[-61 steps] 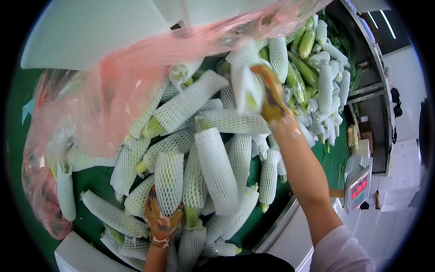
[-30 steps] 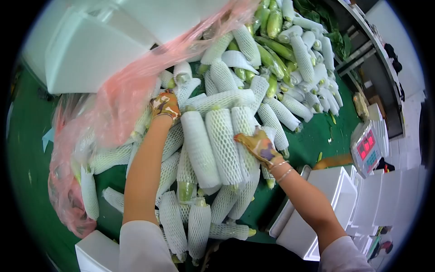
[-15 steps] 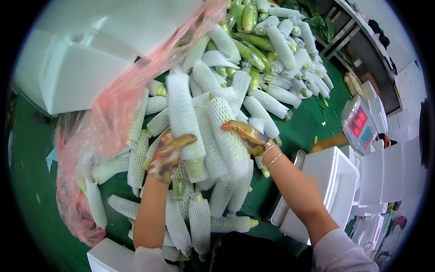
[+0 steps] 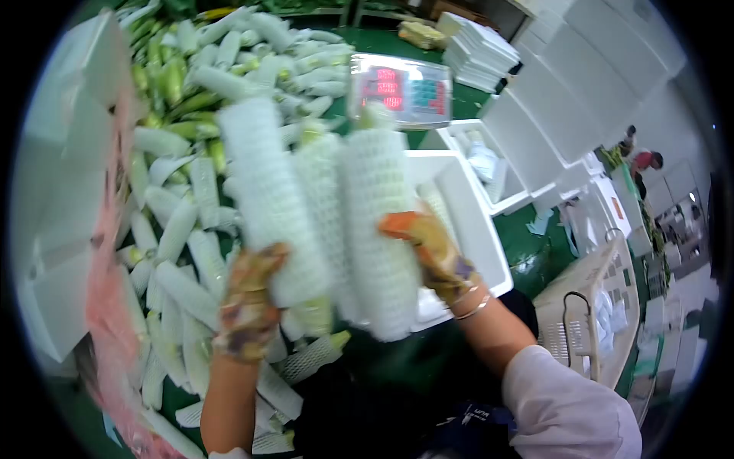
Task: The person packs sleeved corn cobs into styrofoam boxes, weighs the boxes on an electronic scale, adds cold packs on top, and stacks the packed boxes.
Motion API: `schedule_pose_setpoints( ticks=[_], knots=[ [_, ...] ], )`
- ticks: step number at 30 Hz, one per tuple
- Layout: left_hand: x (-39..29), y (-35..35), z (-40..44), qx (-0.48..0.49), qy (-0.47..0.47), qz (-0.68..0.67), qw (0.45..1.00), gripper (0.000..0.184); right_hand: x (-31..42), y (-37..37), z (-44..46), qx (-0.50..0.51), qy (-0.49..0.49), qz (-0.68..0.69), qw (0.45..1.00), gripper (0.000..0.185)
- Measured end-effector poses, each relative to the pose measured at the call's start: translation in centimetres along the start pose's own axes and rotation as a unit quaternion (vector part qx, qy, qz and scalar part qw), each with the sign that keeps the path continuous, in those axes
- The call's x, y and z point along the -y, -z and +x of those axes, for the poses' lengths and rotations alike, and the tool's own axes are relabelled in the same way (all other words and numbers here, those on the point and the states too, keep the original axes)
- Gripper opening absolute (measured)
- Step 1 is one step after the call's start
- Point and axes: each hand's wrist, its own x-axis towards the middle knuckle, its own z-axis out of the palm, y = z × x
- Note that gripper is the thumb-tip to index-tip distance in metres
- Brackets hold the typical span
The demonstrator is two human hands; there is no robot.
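Note:
Between my two gloved hands I carry a bundle of three ears of corn in white foam net sleeves, upright and blurred by motion. My left hand [image 4: 252,302] grips the left ear [image 4: 267,191] near its lower end. A middle ear [image 4: 325,195] is squeezed between the outer two. My right hand [image 4: 436,256] presses the right ear [image 4: 378,222] from its side, fingers partly hidden behind it. Just behind and right of the bundle stands a white foam box [image 4: 483,245] with a sleeved ear inside. More sleeved ears [image 4: 180,229] lie heaped on the left.
A digital scale [image 4: 428,96] with red figures stands beyond the bundle. Pink plastic sheeting [image 4: 111,306] runs down the left. Right are another foam box [image 4: 516,200], a cream plastic basket [image 4: 562,329] and stacked white boxes [image 4: 527,115]. People [image 4: 646,161] are far off.
My view has turned right. Both hands have lifted the bundle off the heap and carried it toward the foam box, still holding it. The scale and box now stand closer to the middle.

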Motion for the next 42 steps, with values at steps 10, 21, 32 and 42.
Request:
schedule_pose_setpoints(
  ticks=[10,21,32,42],
  knots=[
    [-0.3,-26.2,7.0,0.122,0.569,-0.252,0.773,0.041,-8.5,18.0,-3.6,-0.181,-0.223,-0.27,0.919,0.059],
    [-4.4,-21.7,7.8,-0.039,0.548,-0.53,0.646,0.034,-4.7,13.5,-4.2,-0.121,-0.109,-0.406,0.899,0.055],
    [-0.8,-26.5,-1.3,0.143,0.368,-0.235,0.888,0.052,-7.7,8.6,-9.1,-0.048,-0.267,-0.18,0.945,0.036],
    [2.6,-27.1,4.1,0.295,0.048,0.283,0.912,0.065,-3.0,5.3,-8.6,-0.026,-0.289,-0.521,0.803,0.068]
  ],
)
